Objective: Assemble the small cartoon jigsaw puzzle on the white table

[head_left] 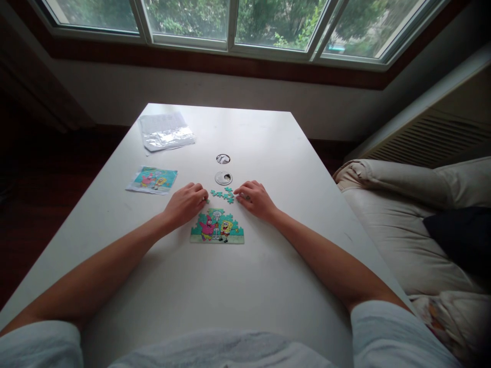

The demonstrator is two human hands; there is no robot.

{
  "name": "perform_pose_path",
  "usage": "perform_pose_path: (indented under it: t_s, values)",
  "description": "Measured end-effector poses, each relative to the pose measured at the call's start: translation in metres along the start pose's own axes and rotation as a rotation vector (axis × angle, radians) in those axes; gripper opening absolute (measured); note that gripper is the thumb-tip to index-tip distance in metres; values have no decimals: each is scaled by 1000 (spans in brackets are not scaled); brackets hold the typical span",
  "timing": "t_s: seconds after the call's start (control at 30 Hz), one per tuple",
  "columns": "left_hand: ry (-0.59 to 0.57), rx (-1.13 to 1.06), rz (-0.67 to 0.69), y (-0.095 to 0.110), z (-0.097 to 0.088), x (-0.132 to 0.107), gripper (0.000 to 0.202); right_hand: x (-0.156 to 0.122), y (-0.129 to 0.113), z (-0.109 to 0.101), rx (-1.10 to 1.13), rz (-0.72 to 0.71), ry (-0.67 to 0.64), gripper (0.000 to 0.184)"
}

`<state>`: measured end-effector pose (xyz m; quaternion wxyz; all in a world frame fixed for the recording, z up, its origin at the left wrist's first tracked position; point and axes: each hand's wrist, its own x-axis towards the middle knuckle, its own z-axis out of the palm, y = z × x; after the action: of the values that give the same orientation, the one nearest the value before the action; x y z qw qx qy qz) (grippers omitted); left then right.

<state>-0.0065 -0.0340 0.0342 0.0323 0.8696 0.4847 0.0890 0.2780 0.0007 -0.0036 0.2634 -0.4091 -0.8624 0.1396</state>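
Note:
A partly joined jigsaw puzzle (217, 230) lies flat on the white table, with a pink starfish, a grey-green figure and a yellow sponge character along its lower half. Its upper edge is stepped and jagged. Just above it are several loose teal puzzle pieces (224, 194). My left hand (187, 200) is at the puzzle's upper left, fingers curled together with a small teal piece at the tips. At the right edge of the loose pieces rests my right hand (256, 198), its fingers slightly bent and apart, fingertips beside or touching the nearest piece.
A picture sheet (154, 180) with the same characters lies left of my left hand. Behind it is a clear plastic bag with paper (168, 132). A round grommet (223, 178) and a round hole (223, 159) are set in the table (215, 296). A beige sofa (379, 225) stands right.

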Motion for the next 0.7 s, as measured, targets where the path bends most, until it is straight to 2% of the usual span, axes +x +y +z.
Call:
perform_pose_path:
  t_s: [0.2,0.57,0.7]
  values:
    - [-57,-102,-52,-3,3,0,9,0,-1,0,5,8,-2,16]
    - [-8,-28,-134,-1,-3,-3,21,0,-1,1,6,11,7,16]
    - [-4,-36,-111,-2,-1,-2,21,0,-2,1,11,4,7,16]
